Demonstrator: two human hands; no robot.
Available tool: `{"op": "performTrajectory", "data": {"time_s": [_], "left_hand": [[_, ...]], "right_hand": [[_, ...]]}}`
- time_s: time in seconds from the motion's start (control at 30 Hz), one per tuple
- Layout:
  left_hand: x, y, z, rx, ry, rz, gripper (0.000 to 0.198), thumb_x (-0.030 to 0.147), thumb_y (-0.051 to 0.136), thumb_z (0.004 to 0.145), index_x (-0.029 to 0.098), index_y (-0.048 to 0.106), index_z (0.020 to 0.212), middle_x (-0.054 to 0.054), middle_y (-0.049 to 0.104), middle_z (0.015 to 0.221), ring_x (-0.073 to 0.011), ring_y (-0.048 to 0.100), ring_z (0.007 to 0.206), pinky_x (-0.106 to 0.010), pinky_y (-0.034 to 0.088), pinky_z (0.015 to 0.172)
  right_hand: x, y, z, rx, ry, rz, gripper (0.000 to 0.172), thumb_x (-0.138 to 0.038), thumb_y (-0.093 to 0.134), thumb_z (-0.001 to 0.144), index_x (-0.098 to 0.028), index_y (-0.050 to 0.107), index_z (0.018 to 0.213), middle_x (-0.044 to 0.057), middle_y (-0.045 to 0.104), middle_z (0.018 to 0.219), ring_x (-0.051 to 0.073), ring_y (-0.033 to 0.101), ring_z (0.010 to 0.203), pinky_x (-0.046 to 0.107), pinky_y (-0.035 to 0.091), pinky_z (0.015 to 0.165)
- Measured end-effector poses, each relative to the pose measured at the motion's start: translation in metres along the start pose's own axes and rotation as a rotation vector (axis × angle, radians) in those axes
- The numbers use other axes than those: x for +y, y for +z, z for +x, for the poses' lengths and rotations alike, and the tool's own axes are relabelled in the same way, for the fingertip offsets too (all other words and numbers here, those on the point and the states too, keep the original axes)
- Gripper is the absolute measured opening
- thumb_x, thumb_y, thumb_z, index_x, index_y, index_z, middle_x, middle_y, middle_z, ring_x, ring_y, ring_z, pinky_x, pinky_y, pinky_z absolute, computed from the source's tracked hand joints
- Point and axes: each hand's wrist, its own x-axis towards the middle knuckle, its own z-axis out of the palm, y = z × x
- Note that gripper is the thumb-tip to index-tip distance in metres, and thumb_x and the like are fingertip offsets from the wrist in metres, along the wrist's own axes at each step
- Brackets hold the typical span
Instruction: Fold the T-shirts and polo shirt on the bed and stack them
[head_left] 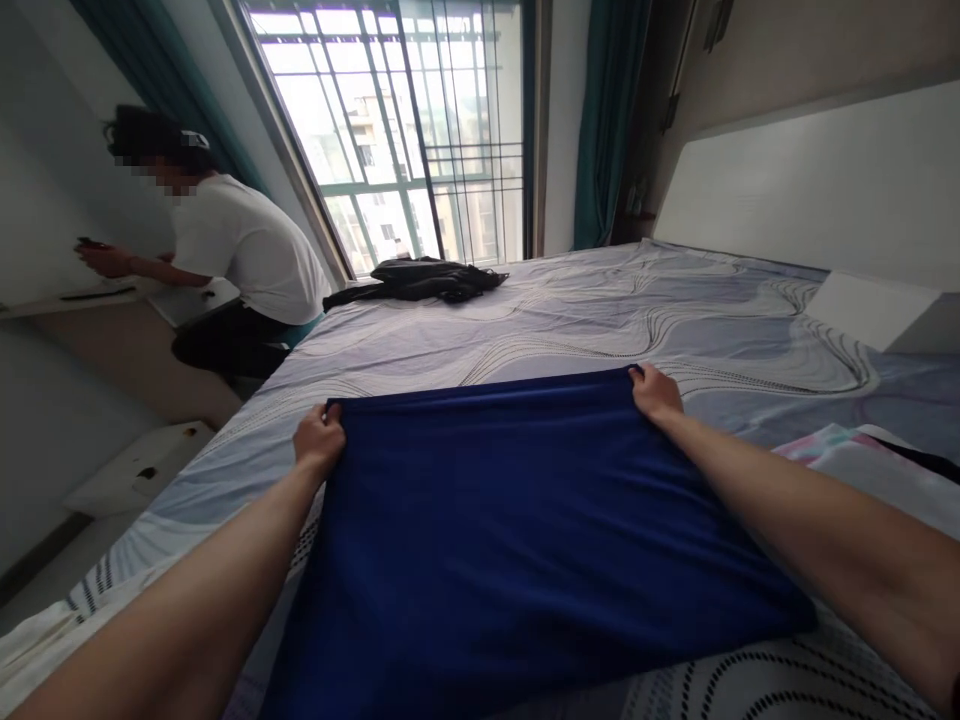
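A dark blue piece of cloth (487, 520), perhaps a garment, stretches across the bed in front of me. Its far edge is pulled nearly straight between my two hands. My left hand (319, 440) is closed on the far left corner. At the far right corner, my right hand (657, 392) pinches the fabric between thumb and fingers. Loose creases run over the cloth's right side, and its near left part leaves the bottom of the view.
The bed (570, 325) has a grey, wavy-patterned sheet. Black clothing (424, 280) lies at its far edge, a white box-like object (870, 308) at right, folded light fabric (847, 455) nearer. A person in a white shirt (259, 245) sits at left holding a phone-like object (91, 243).
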Motion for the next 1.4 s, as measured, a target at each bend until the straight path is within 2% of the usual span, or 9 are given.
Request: {"op": "performTrajectory", "data": {"time_s": [0.17,0.4,0.53,0.6,0.7,0.97,1.1,1.23,1.4], "left_hand": [[-0.007,0.040,0.001,-0.144,-0.015,0.114,0.042,0.047,0.044,0.094,0.013,0.067,0.104,-0.018,0.072,0.104,-0.0336,0.064,0.104,-0.043,0.049,0.086],[0.038,0.021,-0.028,-0.091,0.002,0.124,0.067,0.050,0.042,0.097,-0.007,0.049,0.130,-0.036,0.053,0.132,-0.0464,0.051,0.126,-0.062,0.043,0.094],[0.100,0.039,-0.088,-0.120,0.526,0.024,0.060,0.045,0.039,0.099,0.007,0.044,0.145,-0.021,0.036,0.158,-0.0344,0.029,0.147,-0.052,0.023,0.119],[0.120,0.053,-0.116,-0.316,0.836,0.002,0.056,0.039,0.035,0.101,0.016,0.040,0.151,-0.013,0.033,0.162,-0.0284,0.024,0.151,-0.048,0.020,0.122],[0.124,0.062,-0.136,-0.490,0.826,0.110,0.057,0.043,0.030,0.102,0.027,0.032,0.156,-0.007,0.027,0.165,-0.0271,0.019,0.153,-0.054,0.017,0.123],[0.046,-0.011,-0.172,-0.524,0.544,0.220,0.059,0.052,0.030,0.100,0.033,0.027,0.156,-0.003,0.018,0.166,-0.0297,0.013,0.154,-0.062,0.020,0.120],[-0.041,-0.058,-0.235,-0.455,0.812,0.095,0.068,0.053,0.045,0.094,0.041,0.022,0.156,-0.001,0.026,0.163,-0.0305,0.027,0.150,-0.062,0.032,0.115],[-0.110,-0.089,-0.267,-0.283,1.089,0.074,0.081,0.031,0.054,0.084,0.037,0.021,0.158,-0.003,0.043,0.155,-0.0280,0.042,0.142,-0.052,0.038,0.116],[-0.096,-0.096,-0.259,-0.205,1.001,0.129,0.064,0.006,0.038,0.082,0.027,0.061,0.137,-0.004,0.065,0.135,-0.0220,0.061,0.124,-0.038,0.051,0.107]], "right_hand": [[0.001,0.034,0.003,-0.058,0.009,-0.129,0.045,-0.042,0.038,0.103,-0.011,0.068,0.117,0.023,0.070,0.109,0.029,0.065,0.102,0.035,0.042,0.082],[-0.030,0.014,-0.007,-0.008,0.025,-0.164,0.043,-0.031,0.046,0.099,0.000,0.061,0.125,0.030,0.064,0.119,0.040,0.056,0.117,0.053,0.039,0.097],[-0.100,0.014,-0.078,0.083,-0.493,-0.032,0.061,-0.041,0.038,0.103,-0.011,0.029,0.156,0.020,0.025,0.162,0.041,0.017,0.148,0.065,0.013,0.114],[-0.131,0.024,-0.115,-0.116,-0.804,0.048,0.061,-0.051,0.029,0.104,-0.024,0.023,0.160,0.007,0.017,0.167,0.035,0.007,0.152,0.061,0.006,0.118],[-0.144,0.036,-0.139,-0.416,-0.772,0.060,0.063,-0.056,0.018,0.104,-0.027,0.017,0.161,0.004,0.016,0.167,0.031,0.007,0.153,0.064,-0.002,0.118],[-0.042,-0.018,-0.134,-0.476,-0.549,-0.050,0.063,-0.051,0.025,0.104,-0.021,0.024,0.160,0.006,0.013,0.167,0.031,0.004,0.154,0.061,0.004,0.121],[0.025,-0.069,-0.201,-0.596,-0.846,0.083,0.074,-0.047,0.042,0.097,-0.021,0.016,0.161,0.008,0.016,0.166,0.033,0.005,0.154,0.064,0.009,0.120],[0.084,-0.095,-0.250,-0.375,-1.134,0.062,0.097,-0.012,0.053,0.073,-0.017,0.012,0.161,0.010,0.021,0.165,0.031,0.012,0.153,0.059,0.008,0.123],[0.092,-0.061,-0.248,-0.109,-1.090,-0.074,0.086,0.009,0.038,0.070,-0.012,0.039,0.153,0.013,0.043,0.154,0.026,0.038,0.145,0.048,0.038,0.117]]}}
